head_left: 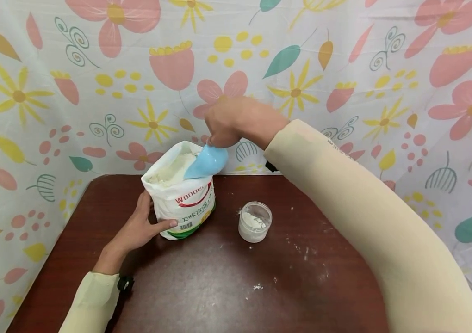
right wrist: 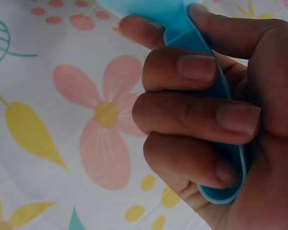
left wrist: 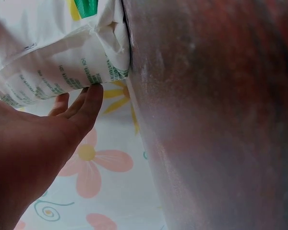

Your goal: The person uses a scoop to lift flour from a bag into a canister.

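Observation:
An open white bag of flour point(head_left: 163, 201) stands upright at the table's back left. My left hand point(head_left: 139, 229) holds its lower side, thumb across the front and fingers along the left face. In the left wrist view those fingertips touch the printed side of the bag point(left wrist: 48, 76). Above the bag's right rim is my right hand point(head_left: 232, 121), gripping a light blue scoop point(head_left: 212, 162). The scoop tilts down to the left, its tip in the bag's mouth at the flour. The right wrist view shows fingers curled round the scoop's handle point(right wrist: 185, 38).
A small clear jar point(head_left: 253, 237) with some white powder inside stands right of the bag. White powder specks point(head_left: 257, 286) dot the dark brown table point(head_left: 202, 296). A flower-patterned curtain point(head_left: 236, 60) hangs directly behind and beside the table.

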A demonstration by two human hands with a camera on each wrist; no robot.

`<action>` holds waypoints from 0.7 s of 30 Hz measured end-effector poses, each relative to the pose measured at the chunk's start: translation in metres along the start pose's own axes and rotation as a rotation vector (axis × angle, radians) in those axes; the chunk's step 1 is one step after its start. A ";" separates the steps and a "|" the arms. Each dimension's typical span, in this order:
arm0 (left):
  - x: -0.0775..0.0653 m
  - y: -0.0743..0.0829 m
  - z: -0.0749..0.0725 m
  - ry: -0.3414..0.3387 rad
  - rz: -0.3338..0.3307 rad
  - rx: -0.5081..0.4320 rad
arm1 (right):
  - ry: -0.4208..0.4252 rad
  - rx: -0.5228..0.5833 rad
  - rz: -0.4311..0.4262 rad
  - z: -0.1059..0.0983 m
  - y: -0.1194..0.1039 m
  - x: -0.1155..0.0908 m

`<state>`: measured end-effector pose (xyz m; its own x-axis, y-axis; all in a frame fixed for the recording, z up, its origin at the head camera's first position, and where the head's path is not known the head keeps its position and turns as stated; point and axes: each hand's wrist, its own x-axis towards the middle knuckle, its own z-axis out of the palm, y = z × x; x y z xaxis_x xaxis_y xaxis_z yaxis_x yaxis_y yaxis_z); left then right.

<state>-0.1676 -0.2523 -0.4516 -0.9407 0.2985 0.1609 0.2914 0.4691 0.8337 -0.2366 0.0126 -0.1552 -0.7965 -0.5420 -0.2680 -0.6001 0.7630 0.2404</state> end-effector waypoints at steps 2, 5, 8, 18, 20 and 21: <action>0.000 0.000 0.001 -0.006 0.005 -0.003 | -0.012 -0.017 0.019 0.001 -0.003 0.000; 0.001 0.000 0.001 -0.010 0.005 -0.009 | -0.026 -0.021 0.041 0.001 -0.007 -0.001; 0.002 0.001 0.001 -0.006 0.004 -0.006 | -0.037 -0.030 0.051 0.000 -0.010 -0.001; 0.001 0.002 0.000 0.003 0.011 -0.005 | -0.018 -0.032 0.086 0.003 -0.024 0.003; 0.000 0.002 0.000 0.005 0.014 -0.007 | 0.000 -0.036 0.084 0.004 -0.026 0.004; 0.000 0.002 0.000 0.006 0.015 -0.010 | 0.007 -0.038 0.083 0.005 -0.027 0.004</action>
<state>-0.1672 -0.2516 -0.4496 -0.9374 0.3001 0.1764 0.3035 0.4566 0.8363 -0.2233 -0.0084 -0.1675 -0.8443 -0.4798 -0.2387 -0.5339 0.7919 0.2965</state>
